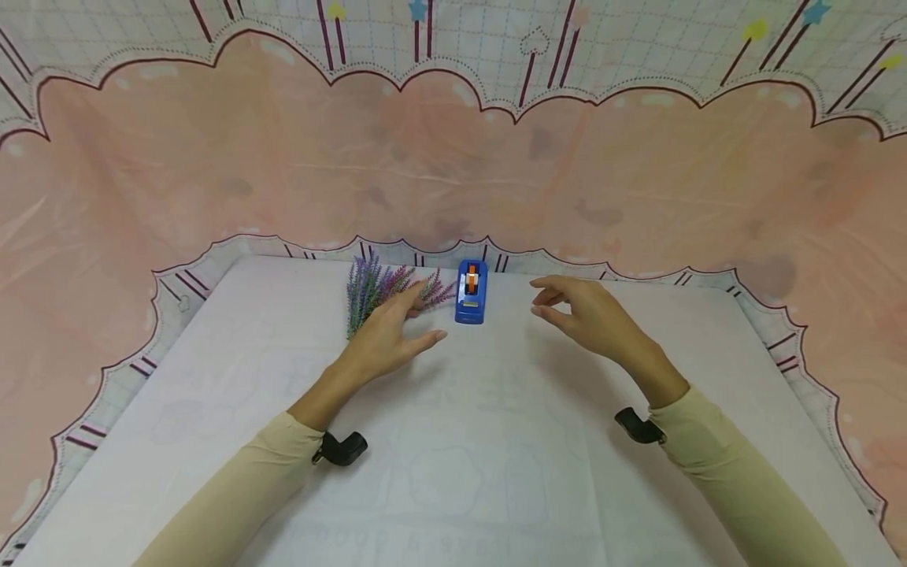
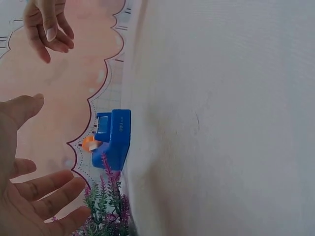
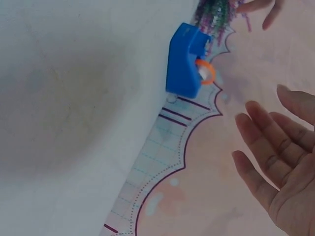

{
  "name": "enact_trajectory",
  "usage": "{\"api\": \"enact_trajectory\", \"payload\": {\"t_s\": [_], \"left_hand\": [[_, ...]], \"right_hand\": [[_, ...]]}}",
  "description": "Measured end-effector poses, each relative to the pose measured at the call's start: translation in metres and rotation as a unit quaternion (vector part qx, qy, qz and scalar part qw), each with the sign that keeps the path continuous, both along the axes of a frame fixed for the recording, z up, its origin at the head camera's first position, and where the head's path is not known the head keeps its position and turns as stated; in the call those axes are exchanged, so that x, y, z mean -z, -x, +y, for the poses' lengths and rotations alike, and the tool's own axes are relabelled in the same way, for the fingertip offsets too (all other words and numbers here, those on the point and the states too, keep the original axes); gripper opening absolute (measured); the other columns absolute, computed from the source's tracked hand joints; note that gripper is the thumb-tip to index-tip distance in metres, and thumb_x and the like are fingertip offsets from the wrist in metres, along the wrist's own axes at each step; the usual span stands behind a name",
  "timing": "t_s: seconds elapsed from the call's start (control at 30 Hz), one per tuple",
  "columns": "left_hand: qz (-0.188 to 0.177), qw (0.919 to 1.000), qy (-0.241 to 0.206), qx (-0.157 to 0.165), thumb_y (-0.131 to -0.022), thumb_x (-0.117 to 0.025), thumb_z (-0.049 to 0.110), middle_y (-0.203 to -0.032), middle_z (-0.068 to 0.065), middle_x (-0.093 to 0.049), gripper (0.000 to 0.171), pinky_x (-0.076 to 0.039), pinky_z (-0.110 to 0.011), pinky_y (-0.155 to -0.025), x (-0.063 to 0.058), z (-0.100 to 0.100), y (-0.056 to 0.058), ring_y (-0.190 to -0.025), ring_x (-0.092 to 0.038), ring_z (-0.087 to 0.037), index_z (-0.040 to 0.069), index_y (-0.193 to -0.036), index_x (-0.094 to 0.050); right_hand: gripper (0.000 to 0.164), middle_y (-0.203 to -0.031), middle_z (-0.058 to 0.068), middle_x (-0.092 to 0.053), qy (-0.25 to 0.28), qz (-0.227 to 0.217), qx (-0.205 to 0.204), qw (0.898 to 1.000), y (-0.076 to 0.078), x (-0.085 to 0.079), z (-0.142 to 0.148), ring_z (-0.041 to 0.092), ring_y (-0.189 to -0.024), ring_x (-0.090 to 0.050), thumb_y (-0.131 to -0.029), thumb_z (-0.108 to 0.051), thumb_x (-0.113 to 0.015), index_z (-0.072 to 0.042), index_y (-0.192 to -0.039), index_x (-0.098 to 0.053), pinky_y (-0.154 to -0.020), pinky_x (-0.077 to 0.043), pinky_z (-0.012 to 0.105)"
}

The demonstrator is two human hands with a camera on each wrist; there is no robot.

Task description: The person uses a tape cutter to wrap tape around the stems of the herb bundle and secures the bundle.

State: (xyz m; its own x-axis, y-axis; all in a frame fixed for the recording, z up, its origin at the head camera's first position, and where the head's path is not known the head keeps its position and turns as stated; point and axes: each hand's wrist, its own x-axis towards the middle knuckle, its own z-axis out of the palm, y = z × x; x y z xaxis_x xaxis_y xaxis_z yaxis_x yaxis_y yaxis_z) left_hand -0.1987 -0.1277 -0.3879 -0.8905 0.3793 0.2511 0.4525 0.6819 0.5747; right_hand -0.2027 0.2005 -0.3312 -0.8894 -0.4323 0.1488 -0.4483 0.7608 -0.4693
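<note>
A person's left hand (image 1: 386,331), fingers spread and released, hovers by purple and blue flower sprigs (image 1: 364,291) at the far side of a white counter (image 1: 439,417). Just right of the sprigs, a blue-and-orange tape dispenser (image 1: 471,311) sits between the two hands. The right hand (image 1: 588,315), its loosely bent fingers grasping nothing, hangs to the dispenser's right. A peach patterned cloth (image 1: 425,157) spreads beyond.
</note>
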Motion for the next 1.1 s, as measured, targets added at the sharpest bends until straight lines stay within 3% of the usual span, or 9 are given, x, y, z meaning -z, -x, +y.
{"api": "enact_trajectory", "payload": {"t_s": [0.57, 1.1], "left_hand": [[-0.063, 0.9943, -0.083, 0.021, -0.096, -0.07, 0.038, -0.137, -0.019, -0.062, 0.073, -0.054, -0.05, -0.096, 0.013, 0.016, 0.017, -0.118, -0.065, -0.032, 0.013, -0.157, -0.039], [-0.11, 0.9856, -0.128, 0.009, -0.096, -0.072, 0.028, -0.135, -0.018, -0.063, 0.067, -0.053, -0.05, -0.098, 0.022, 0.031, 0.033, -0.116, -0.065, -0.032, 0.011, -0.154, -0.044]], "right_hand": [[0.036, -0.108, 0.007, -0.075, 0.042, 0.006, -0.012, 0.999, 0.016, 0.007, -0.016, 0.026, -0.105, -0.07, -0.098, -0.014, -0.069, -0.006, -0.133, -0.065, -0.097, -0.053, 0.049], [0.032, -0.104, 0.007, -0.075, 0.069, 0.009, -0.023, 0.997, 0.039, 0.022, -0.039, 0.025, -0.099, -0.071, -0.096, -0.014, -0.071, -0.006, -0.127, -0.069, -0.091, -0.057, 0.045]]}}
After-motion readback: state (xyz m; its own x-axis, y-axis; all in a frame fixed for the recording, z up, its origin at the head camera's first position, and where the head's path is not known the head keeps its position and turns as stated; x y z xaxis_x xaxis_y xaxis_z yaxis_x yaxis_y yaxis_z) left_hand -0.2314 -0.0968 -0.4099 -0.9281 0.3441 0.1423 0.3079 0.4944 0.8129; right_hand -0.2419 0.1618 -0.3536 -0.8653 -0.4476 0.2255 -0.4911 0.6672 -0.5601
